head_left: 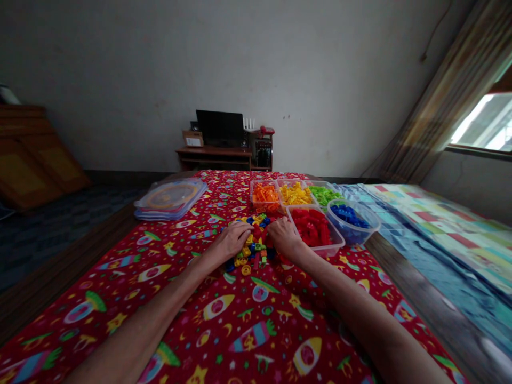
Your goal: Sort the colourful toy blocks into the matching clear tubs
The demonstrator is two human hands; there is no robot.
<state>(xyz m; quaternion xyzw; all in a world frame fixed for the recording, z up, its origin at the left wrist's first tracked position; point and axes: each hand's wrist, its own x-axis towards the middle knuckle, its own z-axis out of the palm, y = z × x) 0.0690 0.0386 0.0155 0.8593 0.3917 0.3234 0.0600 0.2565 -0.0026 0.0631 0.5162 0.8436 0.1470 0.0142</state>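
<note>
A mixed pile of toy building bricks (242, 261) in yellow, blue, red and green lies on the tablecloth between my hands. My left hand (236, 238) reaches into the pile's left side, its fingers bent together over the bricks; their tips are hard to make out. At the right side of the pile is my right hand (283, 234), fingers curled in and tips hidden. Red pieces (258, 233) show between the two hands. Just right of my right hand stands a clear tub of red bricks (314, 226).
Behind are tubs of orange bricks (265, 194), yellow bricks (296, 193) and green bricks (325, 195). A round tub of blue bricks (349, 215) stands at the right. Stacked plastic lids (170, 198) lie at the left on the red patterned tablecloth (224, 341). A bed (448, 229) adjoins the table.
</note>
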